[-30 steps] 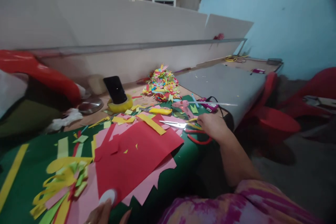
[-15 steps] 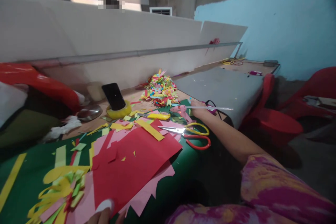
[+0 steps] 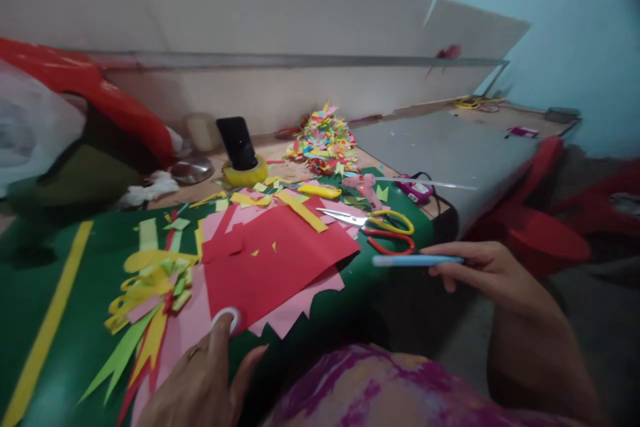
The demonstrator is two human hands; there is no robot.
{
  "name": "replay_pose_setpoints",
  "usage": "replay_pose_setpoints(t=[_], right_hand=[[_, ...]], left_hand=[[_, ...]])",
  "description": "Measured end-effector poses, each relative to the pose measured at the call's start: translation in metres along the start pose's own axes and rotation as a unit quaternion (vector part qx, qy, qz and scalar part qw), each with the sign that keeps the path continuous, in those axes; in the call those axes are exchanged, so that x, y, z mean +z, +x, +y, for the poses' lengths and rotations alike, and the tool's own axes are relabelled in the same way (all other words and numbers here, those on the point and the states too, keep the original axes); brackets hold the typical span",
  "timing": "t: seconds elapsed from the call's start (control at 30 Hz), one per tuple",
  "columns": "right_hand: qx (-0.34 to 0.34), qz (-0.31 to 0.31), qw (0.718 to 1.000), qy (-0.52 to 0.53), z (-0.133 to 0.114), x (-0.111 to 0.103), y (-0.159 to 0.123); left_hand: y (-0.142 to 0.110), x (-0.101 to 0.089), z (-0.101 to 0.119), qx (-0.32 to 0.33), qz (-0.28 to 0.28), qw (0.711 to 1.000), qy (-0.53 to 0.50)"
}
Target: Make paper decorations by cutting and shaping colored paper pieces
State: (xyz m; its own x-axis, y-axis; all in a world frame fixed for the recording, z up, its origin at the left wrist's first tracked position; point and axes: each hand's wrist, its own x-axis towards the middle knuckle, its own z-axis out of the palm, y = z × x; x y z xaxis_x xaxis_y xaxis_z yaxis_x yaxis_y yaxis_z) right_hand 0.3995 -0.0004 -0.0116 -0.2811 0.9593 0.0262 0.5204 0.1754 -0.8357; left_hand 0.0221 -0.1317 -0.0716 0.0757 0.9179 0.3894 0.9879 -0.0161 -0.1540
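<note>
My right hand [image 3: 485, 270] pinches a light-blue pen [image 3: 417, 260], which points left above the table's front edge. My left hand [image 3: 200, 370] presses a small white ring [image 3: 226, 317] onto the near corner of the red paper [image 3: 280, 263], index finger at the ring and thumb held apart. Under the red sheet lies pink paper [image 3: 285, 317] with a zigzag edge. To its left is a paper ribbon bow [image 3: 153, 287] with green, yellow and red tails. Scissors [image 3: 360, 220] with one yellow and one red handle lie open beyond the red paper.
Behind the scissors are a pink glue gun [image 3: 363, 187], a yellow cutter [image 3: 320, 192] and a purple corded block [image 3: 417, 190]. A phone [image 3: 237, 140] leans in a yellow tape roll [image 3: 245, 173]. Farther back stands a colourful paper-scrap pile [image 3: 327, 140]. Red chairs [image 3: 545, 240] stand right.
My right hand has come back from beside the glue gun toward me and now holds the blue pen. The left hand shows more fully at the white ring. The view has tilted down.
</note>
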Motion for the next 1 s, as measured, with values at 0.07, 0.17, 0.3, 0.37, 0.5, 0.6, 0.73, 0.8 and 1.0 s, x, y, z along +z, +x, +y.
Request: replay_pose_setpoints(t=[0.07, 0.17, 0.3, 0.37, 0.5, 0.6, 0.73, 0.8, 1.0], right_hand=[[-0.054, -0.084, 0.994, 0.035, -0.018, 0.040, 0.009], [-0.141, -0.214, 0.965, 0.060, -0.041, 0.096, 0.030], [-0.202, -0.328, 0.919, 0.082, -0.058, 0.138, 0.048], [-0.175, -0.344, 0.914, 0.127, -0.062, 0.152, 0.052], [-0.019, -0.336, 0.893, 0.300, -0.066, 0.185, 0.051], [0.051, -0.335, 0.863, 0.374, -0.070, 0.210, 0.047], [0.068, -0.316, 0.872, 0.367, -0.074, 0.221, 0.044], [0.067, -0.320, 0.873, 0.361, -0.073, 0.219, 0.044], [0.061, -0.306, 0.884, 0.349, -0.064, 0.220, 0.043]], left_hand=[[0.001, -0.010, 0.005, 0.000, -0.038, 0.999, -0.009], [0.004, -0.019, 0.018, -0.027, -0.071, 0.996, -0.036], [0.008, -0.023, 0.027, -0.055, -0.125, 0.990, -0.041], [0.009, -0.024, 0.026, -0.061, -0.141, 0.987, -0.054], [0.007, -0.025, 0.020, -0.073, -0.135, 0.985, -0.077], [0.003, -0.020, 0.019, -0.079, -0.097, 0.988, -0.088], [-0.001, -0.015, 0.019, -0.056, -0.070, 0.991, -0.100], [-0.001, -0.016, 0.019, -0.043, -0.084, 0.991, -0.099], [0.005, -0.020, 0.017, -0.014, -0.130, 0.989, -0.071]])
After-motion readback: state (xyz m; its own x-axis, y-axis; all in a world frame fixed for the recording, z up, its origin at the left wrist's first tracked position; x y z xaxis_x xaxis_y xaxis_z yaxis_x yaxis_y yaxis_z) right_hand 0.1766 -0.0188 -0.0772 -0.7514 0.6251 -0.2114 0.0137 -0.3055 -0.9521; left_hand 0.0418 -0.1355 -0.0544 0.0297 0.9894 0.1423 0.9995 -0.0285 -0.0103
